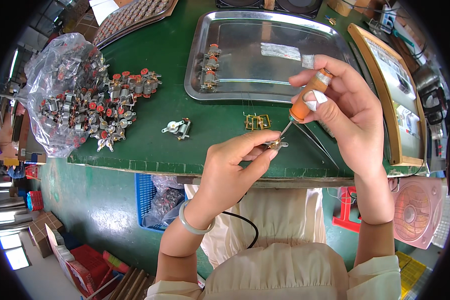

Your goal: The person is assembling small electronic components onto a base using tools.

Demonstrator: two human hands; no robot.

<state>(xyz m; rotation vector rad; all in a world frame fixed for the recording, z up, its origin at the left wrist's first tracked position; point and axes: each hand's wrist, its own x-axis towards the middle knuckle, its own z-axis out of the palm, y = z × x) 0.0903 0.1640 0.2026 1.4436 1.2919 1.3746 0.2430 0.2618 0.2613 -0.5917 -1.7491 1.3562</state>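
My left hand (230, 162) pinches a small metal assembly (275, 144) between thumb and fingers, just above the near edge of the green table. My right hand (352, 115) is wrapped round an orange-handled screwdriver (305, 103). Its shaft slants down to the left, and the tip meets or nearly meets the assembly; the fingers partly hide the contact. White tape covers the right thumb and a fingertip. Small brass-coloured frames (257, 122) lie just beyond the left fingers. Tweezers (317, 146) rest beneath the right hand. Left of my hands lies a single silver assembly (177, 128).
A clear plastic bag (37, 107) spills a pile of silver-and-red assemblies (102, 112) at the left. Several more stand in the metal tray (189, 80). A wooden-framed board (380, 95) bounds the right side. Below are a blue crate (144, 197) and a pink fan (415, 210).
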